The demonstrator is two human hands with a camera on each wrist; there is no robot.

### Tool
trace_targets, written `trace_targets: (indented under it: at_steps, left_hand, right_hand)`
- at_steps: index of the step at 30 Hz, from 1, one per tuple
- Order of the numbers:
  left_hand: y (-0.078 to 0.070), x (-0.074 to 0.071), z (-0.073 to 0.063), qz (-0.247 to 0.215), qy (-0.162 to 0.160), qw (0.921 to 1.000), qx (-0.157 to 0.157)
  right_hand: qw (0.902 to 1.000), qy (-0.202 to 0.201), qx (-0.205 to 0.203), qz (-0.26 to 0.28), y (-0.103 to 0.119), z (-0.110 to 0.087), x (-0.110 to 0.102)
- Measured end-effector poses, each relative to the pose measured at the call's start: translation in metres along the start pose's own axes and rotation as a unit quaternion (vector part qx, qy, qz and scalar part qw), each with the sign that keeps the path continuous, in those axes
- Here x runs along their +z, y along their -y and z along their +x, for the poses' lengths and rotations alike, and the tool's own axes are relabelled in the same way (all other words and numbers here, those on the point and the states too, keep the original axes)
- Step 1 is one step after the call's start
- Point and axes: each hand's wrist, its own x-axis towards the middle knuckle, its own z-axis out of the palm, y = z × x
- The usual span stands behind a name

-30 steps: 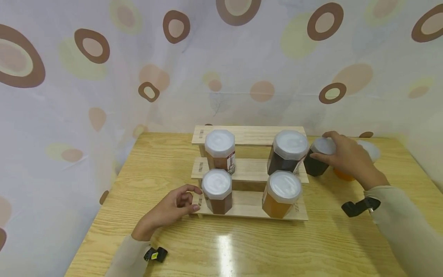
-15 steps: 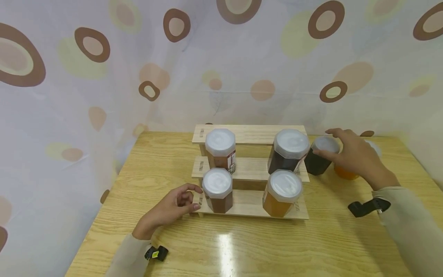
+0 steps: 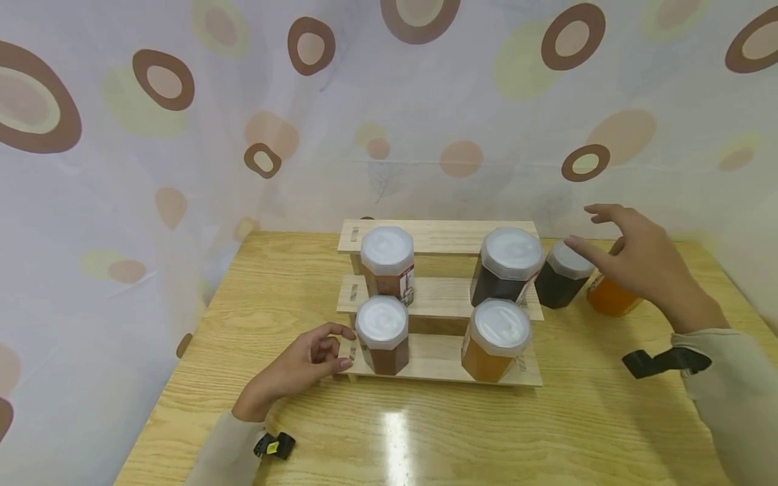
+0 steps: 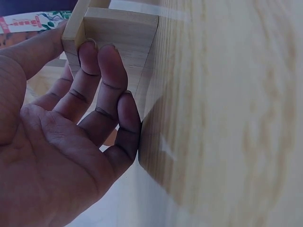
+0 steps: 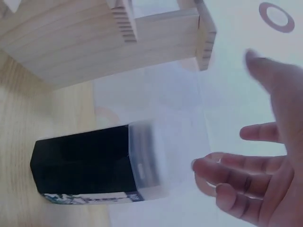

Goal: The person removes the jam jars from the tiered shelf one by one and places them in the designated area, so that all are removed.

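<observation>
A three-tier wooden rack [image 3: 437, 349] stands on the table. My left hand [image 3: 294, 361] pinches its lower left end, thumb at the front corner; in the left wrist view the other fingers [image 4: 110, 71] curl beside the wood [image 4: 120, 23]. To the right of the rack, a dark jar [image 3: 556, 283] with a whitish lid stands upright on the table. My right hand [image 3: 650, 260] hovers just above and to the right of it, holding nothing, fingers spread from the thumb. In the right wrist view a gap shows between these fingers and the jar's lid [image 5: 147, 161].
On the rack stand a brown jar [image 3: 383, 266] and a dark jar [image 3: 501, 283] on the middle tier, another brown jar [image 3: 385, 354] and an amber jar [image 3: 486, 358] below. An orange jar [image 3: 610, 297] is partly behind my right hand. A patterned curtain [image 3: 413, 189] hangs behind the table.
My right hand has let go of the dark jar beside the rack and moved up and to the right. My left hand has stayed at the rack.
</observation>
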Motion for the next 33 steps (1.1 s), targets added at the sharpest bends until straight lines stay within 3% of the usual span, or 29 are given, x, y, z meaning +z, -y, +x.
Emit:
trace_targets:
  at_steps: [8, 17, 33]
  left_hand:
    - [-0.001, 0.001, 0.000, -0.001, 0.000, 1.0000, -0.004]
    - [-0.001, 0.001, 0.000, 0.000, -0.002, 1.0000, -0.004]
    - [0.000, 0.002, 0.000, 0.001, -0.004, 1.0000, -0.004]
  right_hand:
    - [0.9977, -0.055, -0.036, 0.013, 0.021, -0.006, -0.007]
    - [0.9894, -0.093, -0.110, 0.019, 0.041, -0.010, -0.007]
    - [0.9737, -0.084, -0.208, 0.041, 0.076, -0.014, 0.003]
